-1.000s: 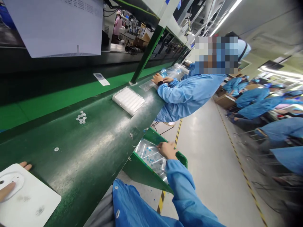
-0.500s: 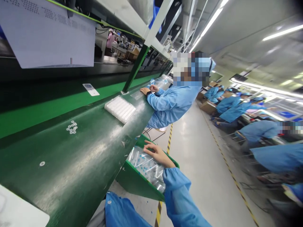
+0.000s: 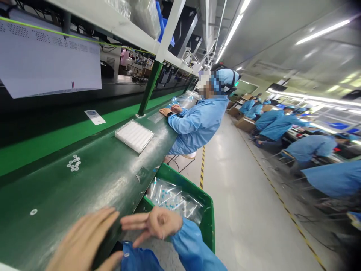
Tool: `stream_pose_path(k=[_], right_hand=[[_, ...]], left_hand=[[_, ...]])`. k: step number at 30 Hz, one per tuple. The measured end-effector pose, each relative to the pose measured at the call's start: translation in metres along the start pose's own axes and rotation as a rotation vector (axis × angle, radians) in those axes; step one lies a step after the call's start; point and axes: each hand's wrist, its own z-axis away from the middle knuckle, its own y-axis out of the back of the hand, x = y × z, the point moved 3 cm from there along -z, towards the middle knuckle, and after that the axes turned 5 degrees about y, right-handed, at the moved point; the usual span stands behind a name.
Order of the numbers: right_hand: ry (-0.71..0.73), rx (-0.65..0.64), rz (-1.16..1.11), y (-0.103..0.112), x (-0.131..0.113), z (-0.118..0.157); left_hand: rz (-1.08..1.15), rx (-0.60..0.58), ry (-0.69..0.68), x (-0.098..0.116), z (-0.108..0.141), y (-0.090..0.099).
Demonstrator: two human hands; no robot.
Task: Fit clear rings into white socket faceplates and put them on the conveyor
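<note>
My left hand (image 3: 87, 241), blurred, reaches in from the bottom with fingers stretched over the green table edge (image 3: 113, 188); nothing shows in it. Beside it, my right hand (image 3: 158, 224) is bent, with some fingers extended and the thumb and a finger curled together; whether they hold anything is too small to tell. Just beyond my right hand stands a green bin (image 3: 208, 210) lined with clear plastic bags (image 3: 175, 197) with small blue bits. Small white rings (image 3: 73, 163) lie in a cluster on the table, and a single ring (image 3: 34, 212) lies nearer.
A clear tray of white strips (image 3: 134, 136) rests farther along the table. A white card (image 3: 95, 117) lies on the green strip behind. A person in blue (image 3: 197, 118) works at the table's far part. A green post (image 3: 150, 88) rises from the table.
My left hand has come into view. My right hand has moved from over the bin towards the lower left, beside my left hand. The view has shifted slightly.
</note>
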Motion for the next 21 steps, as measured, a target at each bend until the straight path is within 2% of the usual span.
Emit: stream_pose_path(k=[2, 4, 8, 11, 14, 17, 19, 21], right_hand=[[-0.103, -0.195, 0.096, -0.005, 0.021, -0.005], [-0.098, -0.254, 0.141, -0.003, 0.038, -0.005], [0.042, -0.066, 0.055, 0.011, 0.056, 0.006], [0.033, -0.006, 0.05, 0.016, 0.058, 0.012], [0.085, -0.033, -0.026, 0.02, 0.04, 0.019], [0.148, -0.007, -0.002, 0.026, 0.0, 0.048], [0.162, 0.144, 0.138, 0.032, -0.031, 0.08], [0.195, 0.323, 0.287, 0.037, -0.057, 0.114]], left_hand=[[0.055, -0.112, -0.165, 0.027, -0.023, -0.022], [0.164, -0.203, -0.223, 0.047, -0.039, -0.041], [0.264, -0.206, -0.19, 0.058, -0.048, -0.061], [0.265, -0.2, -0.179, 0.056, -0.046, -0.063], [0.284, -0.171, -0.182, 0.053, -0.048, -0.062], [0.307, -0.164, -0.114, 0.05, -0.058, -0.067], [0.308, -0.216, -0.046, 0.048, -0.07, -0.079], [0.27, -0.289, -0.002, 0.051, -0.088, -0.098]])
